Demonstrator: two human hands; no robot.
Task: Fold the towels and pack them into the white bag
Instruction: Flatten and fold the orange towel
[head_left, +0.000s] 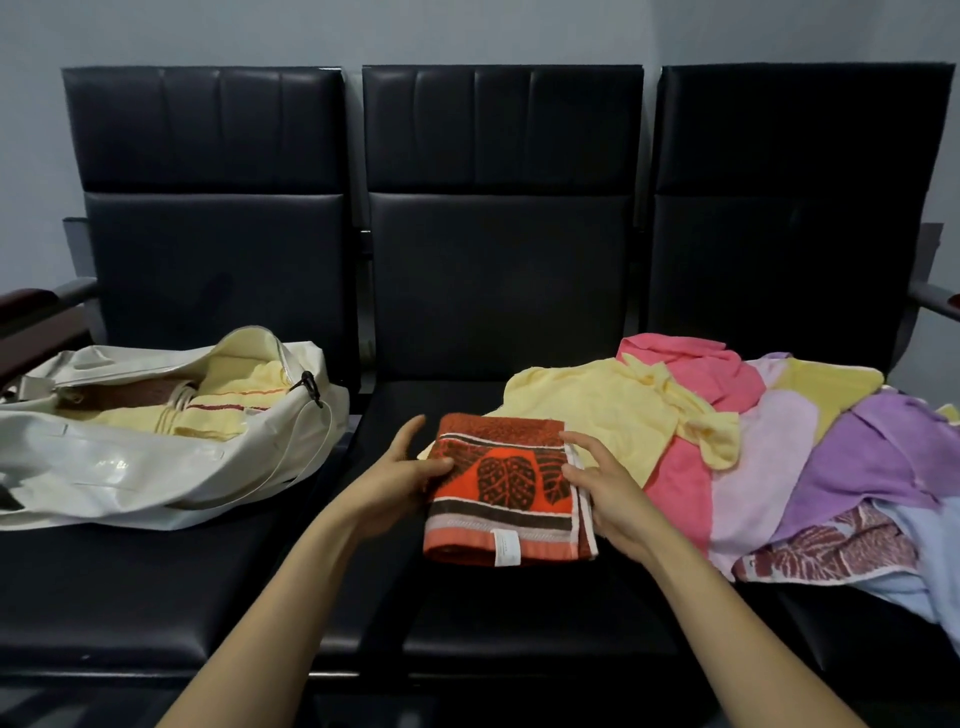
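A white bag (156, 467) is laid on the black bench's (208, 587) left end; loose towels (753, 457) are heaped toward its right end.

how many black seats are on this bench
3: the left seat holds the white bag, the middle seat the folded orange towel, the right seat the loose towel pile.

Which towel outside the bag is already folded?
The orange leaf-print towel, held between the left hand and the right hand over the middle seat. It is a neat rectangle; the pile of towels to its right lies loose.
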